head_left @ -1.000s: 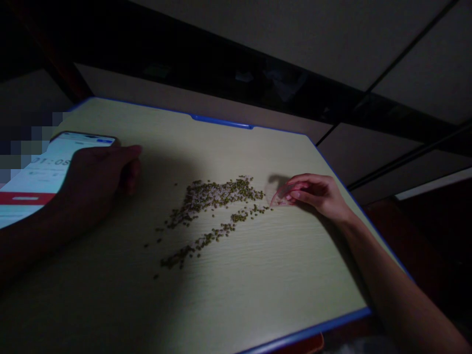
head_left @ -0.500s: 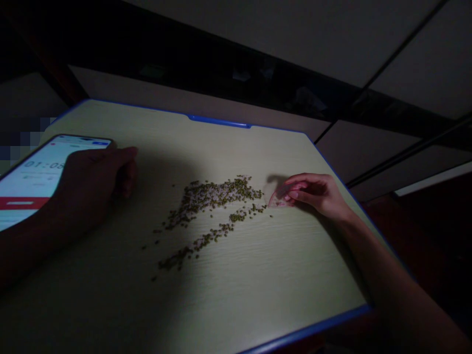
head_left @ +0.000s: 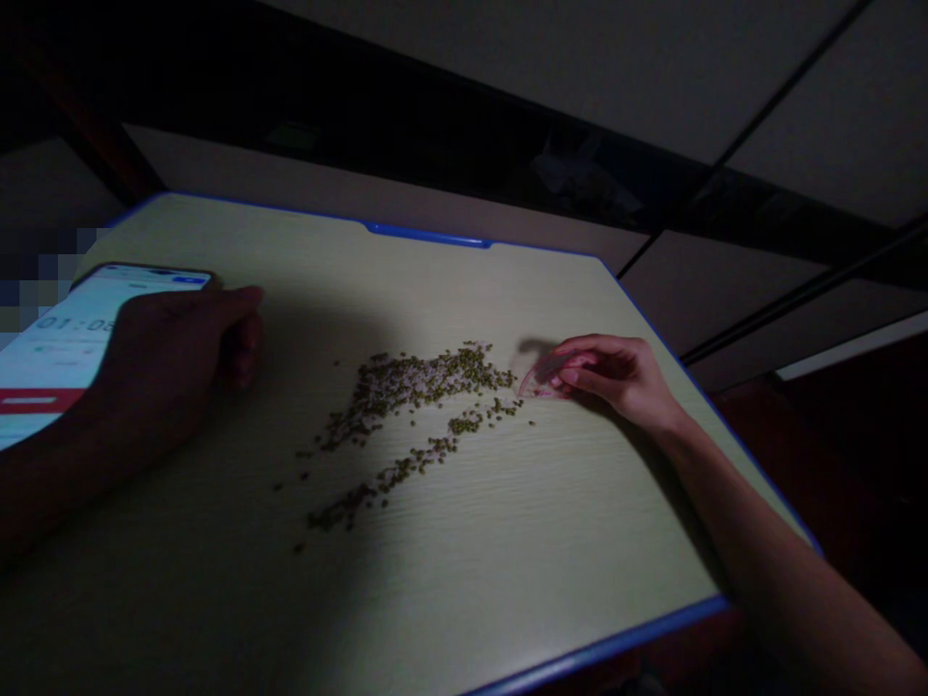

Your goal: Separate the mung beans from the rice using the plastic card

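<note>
Green mung beans point(head_left: 475, 367) lie on the table mixed with pale, whitish grains point(head_left: 413, 382). They form a broad band across the middle and a thinner trail of beans point(head_left: 406, 467) on the near side. At the band's right end, my right hand point(head_left: 613, 377) is closed on a thin clear piece of plastic with a reddish edge point(head_left: 536, 380); its exact kind is unclear. My left hand point(head_left: 195, 333) is closed in shadow over the right side of a lit phone point(head_left: 62, 348). Its curled fingers are dark, and what they hold, if anything, is hidden.
The pale table point(head_left: 507, 561) has a blue rim and a blue raised strip point(head_left: 427, 235) along its far edge. Behind it stand cabinet-like panels point(head_left: 754, 290) with a dark gap holding crumpled, pale material point(head_left: 580, 174). A few stray beans point(head_left: 298, 548) lie at the left.
The whole view has shifted slightly, moving things a little to the left. Both hands keep nearly the same pose, and the beans look unchanged.
</note>
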### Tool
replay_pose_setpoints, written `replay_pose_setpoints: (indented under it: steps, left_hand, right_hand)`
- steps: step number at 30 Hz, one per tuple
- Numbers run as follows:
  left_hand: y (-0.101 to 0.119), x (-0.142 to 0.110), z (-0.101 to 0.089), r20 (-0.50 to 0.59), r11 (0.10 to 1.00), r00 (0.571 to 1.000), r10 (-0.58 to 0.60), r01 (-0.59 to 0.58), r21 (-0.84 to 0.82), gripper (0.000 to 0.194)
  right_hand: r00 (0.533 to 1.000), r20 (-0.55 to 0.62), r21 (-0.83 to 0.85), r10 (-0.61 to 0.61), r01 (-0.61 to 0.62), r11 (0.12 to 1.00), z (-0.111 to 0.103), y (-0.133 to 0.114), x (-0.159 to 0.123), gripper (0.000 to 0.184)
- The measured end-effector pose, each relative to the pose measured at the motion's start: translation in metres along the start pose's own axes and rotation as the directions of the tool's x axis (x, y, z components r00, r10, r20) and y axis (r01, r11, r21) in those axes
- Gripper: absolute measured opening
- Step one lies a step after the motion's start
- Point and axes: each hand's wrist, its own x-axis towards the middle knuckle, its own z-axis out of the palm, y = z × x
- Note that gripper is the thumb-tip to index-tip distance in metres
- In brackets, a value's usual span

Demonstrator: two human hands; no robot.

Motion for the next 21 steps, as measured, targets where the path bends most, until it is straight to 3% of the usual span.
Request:
replay_pose_setpoints:
  steps: [6,17,21]
  left_hand:
    - [-0.0065,0.004,-0.0012,-0.001,0.999,0.999,0.042,-0.042,0.012,0.032]
    - [0.0015,-0.0023,0.0013,0.011,0.999,0.999,0.05,-0.05,0.009,0.034]
    - [0.0028,-0.003,0.0023,0.002,1.0,1.0,0.004,-0.004,0.004,0.033]
  right_hand:
    - [0.999,0.018,-0.045,-0.047,0.048,0.998,0.0024,0.0005,0.001,0.02]
    - [0.997,0.069,-0.008,-0.043,0.044,0.999,0.0031,-0.001,-0.0003,0.02]
    - [0.996,0.078,-0.009,-0.041,0.042,0.999,0.0038,-0.0014,-0.0005,0.02]
